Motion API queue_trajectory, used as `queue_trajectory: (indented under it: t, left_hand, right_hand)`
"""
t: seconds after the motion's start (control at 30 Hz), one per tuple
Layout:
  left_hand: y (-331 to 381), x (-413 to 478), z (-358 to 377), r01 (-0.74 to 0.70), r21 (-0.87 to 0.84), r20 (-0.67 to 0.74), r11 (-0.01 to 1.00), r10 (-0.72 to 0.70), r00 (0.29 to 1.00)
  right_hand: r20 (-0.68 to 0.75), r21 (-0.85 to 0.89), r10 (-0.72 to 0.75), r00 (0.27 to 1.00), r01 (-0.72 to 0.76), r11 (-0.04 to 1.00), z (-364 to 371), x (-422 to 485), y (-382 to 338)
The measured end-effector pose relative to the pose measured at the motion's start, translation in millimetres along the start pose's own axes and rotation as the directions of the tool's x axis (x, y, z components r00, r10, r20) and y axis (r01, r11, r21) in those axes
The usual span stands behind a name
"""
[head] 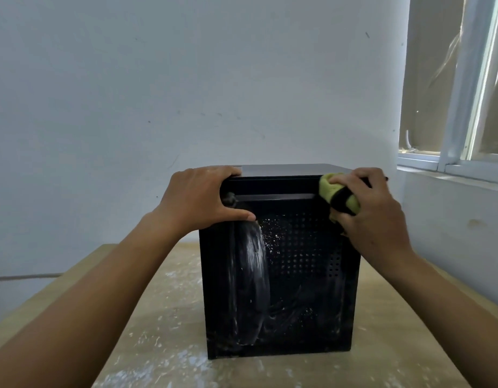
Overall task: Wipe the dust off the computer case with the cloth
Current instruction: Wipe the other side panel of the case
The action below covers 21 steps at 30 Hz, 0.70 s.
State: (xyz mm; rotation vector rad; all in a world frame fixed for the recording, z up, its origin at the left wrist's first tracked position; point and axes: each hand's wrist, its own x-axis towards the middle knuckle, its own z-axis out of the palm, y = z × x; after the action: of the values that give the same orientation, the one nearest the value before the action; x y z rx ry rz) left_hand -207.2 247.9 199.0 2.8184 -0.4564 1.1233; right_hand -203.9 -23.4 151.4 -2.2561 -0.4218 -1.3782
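Head view: we see the case (281, 275) upright on the dusty table (163, 317), with bare tabletop on both sides and the wall (186, 79) behind, our left hand (197, 197) gripping its top left edge while our right hand (373, 211) clutches the cloth (330, 189) against its top right corner.

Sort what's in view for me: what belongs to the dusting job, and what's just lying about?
Job: computer case, dust-streaked; yellow-green cloth, gripped by right hand at the case's top right corner; left hand, gripping the top left corner.
Lying about: wooden table, dust-speckled; window; cable along the wall.
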Motion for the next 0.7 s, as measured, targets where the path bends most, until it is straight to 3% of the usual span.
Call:
queue_trajectory:
  t: [0.2, 0.5, 0.7]
  left_hand:
    - [-3, -3, 0, -0.031, 0.014, 0.011, 0.999, 0.031, 0.999]
    - [-8, -4, 5, -0.051, -0.026, -0.053, 0.998, 0.050, 0.997]
    - [-10, -5, 6, -0.062, -0.036, -0.082, 0.997, 0.059, 0.995]
  right_hand:
    - [-0.013, 0.028, -0.020, 1.000, 0.020, 0.999, 13, 1, -20]
    - [0.065, 0.039, -0.240, 0.968, 0.238, 0.970, 63, 7, -119]
    - [0.109, 0.069, -0.278, 0.954, 0.272, 0.960, 53, 8, -104]
